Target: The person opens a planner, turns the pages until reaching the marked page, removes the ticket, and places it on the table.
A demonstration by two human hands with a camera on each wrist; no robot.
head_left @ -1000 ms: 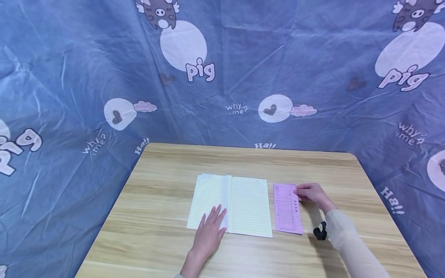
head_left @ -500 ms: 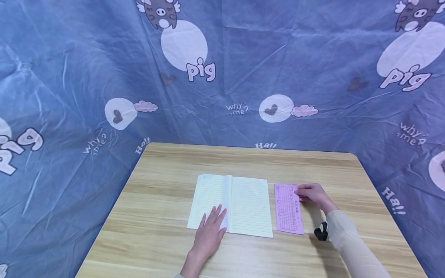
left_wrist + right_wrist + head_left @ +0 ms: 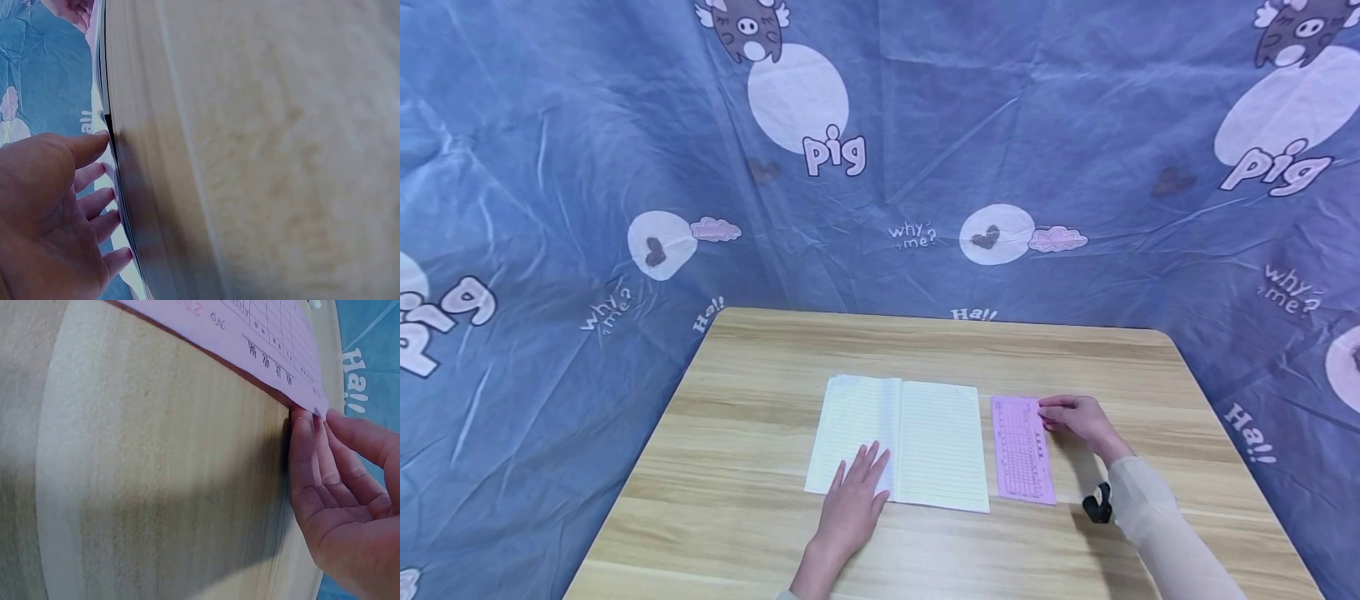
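Note:
An open lined notebook (image 3: pixel 942 446) lies flat on the wooden table in the head view. My left hand (image 3: pixel 850 508) rests on the lower part of its left page, fingers straight and spread. From the left wrist view, the left hand (image 3: pixel 56 212) appears with its fingertips along the page edge. Right of the notebook lies a pink printed form (image 3: pixel 1022 450) with a table grid. My right hand (image 3: pixel 1078 421) is at its upper right corner. In the right wrist view, that hand (image 3: pixel 350 494) pinches the corner of the pink form (image 3: pixel 275 356) between thumb and fingers.
A black strap-like piece (image 3: pixel 1097 503) hangs under the right wrist. The wooden table (image 3: pixel 737 533) has rounded far corners. A blue printed cloth (image 3: pixel 925 108) stands behind the table and along its sides.
My right fingers have shifted slightly right, toward the edge of the pink form, and cover less of it. The left hand and the notebook stay put.

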